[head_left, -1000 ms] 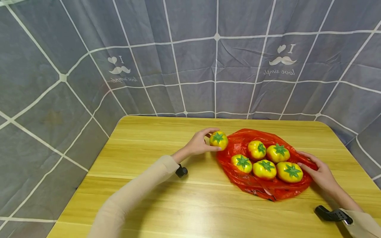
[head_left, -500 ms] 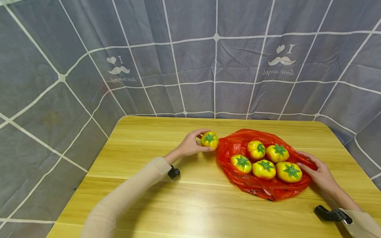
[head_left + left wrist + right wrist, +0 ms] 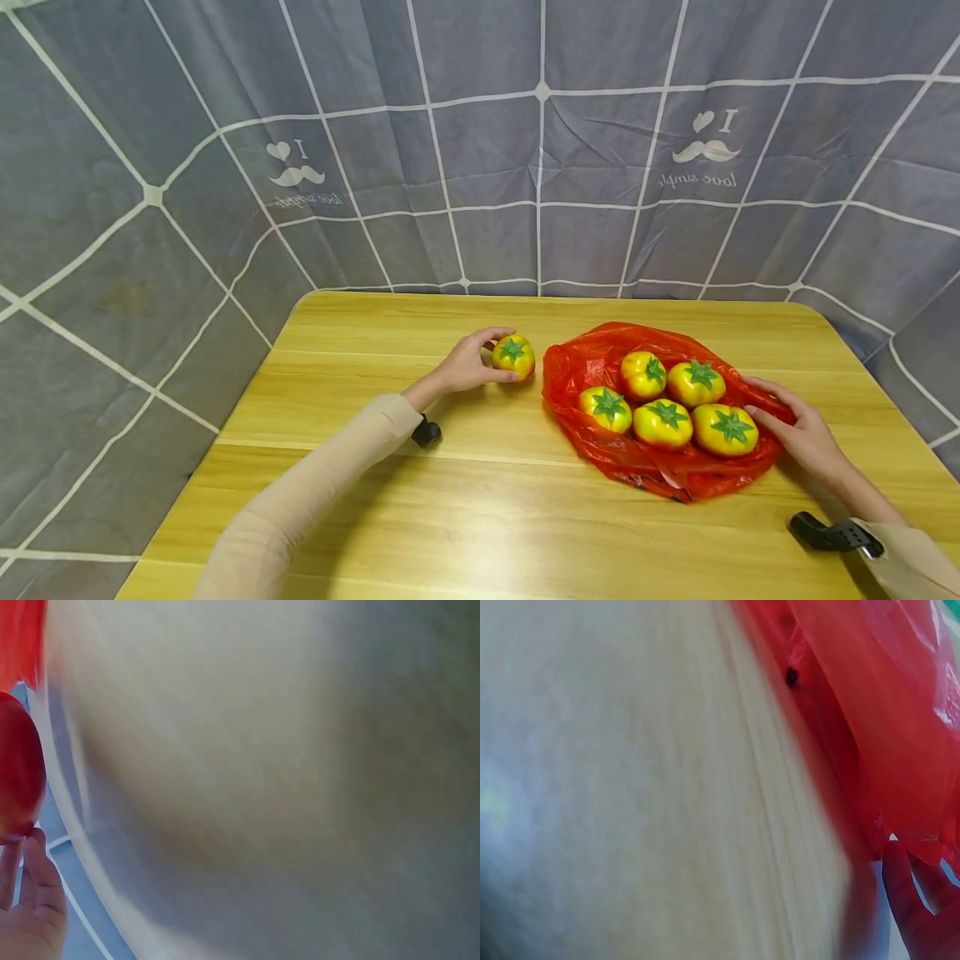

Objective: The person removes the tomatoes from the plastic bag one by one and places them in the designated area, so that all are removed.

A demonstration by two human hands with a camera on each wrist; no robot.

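Note:
Left of the red plastic bag (image 3: 645, 477), my left hand (image 3: 463, 364) holds a yellow-and-red tomato (image 3: 513, 358) with a green star-shaped top, thumb and fingers on its sides. Whether this tomato touches the table cannot be told. The left wrist view catches its red underside at the left edge, against fingertips (image 3: 34, 844). Several similar tomatoes (image 3: 663, 424) sit in the opened bag, tops up. At the bag's right side, my right hand (image 3: 810, 437) grips its edge, thumb over the plastic near the rightmost tomato. The right wrist view has those fingers (image 3: 904, 885) against the red plastic.
A wood-grain table (image 3: 465, 492) carries everything. Behind it and to its sides hangs a grey curtain (image 3: 480, 158) with white grid lines. Black straps with small devices (image 3: 832, 533) sit on both wrists.
My left hand has carried the tomato leftward, from beside the bag's left rim to a short gap away. The right hand and the bag have stayed put.

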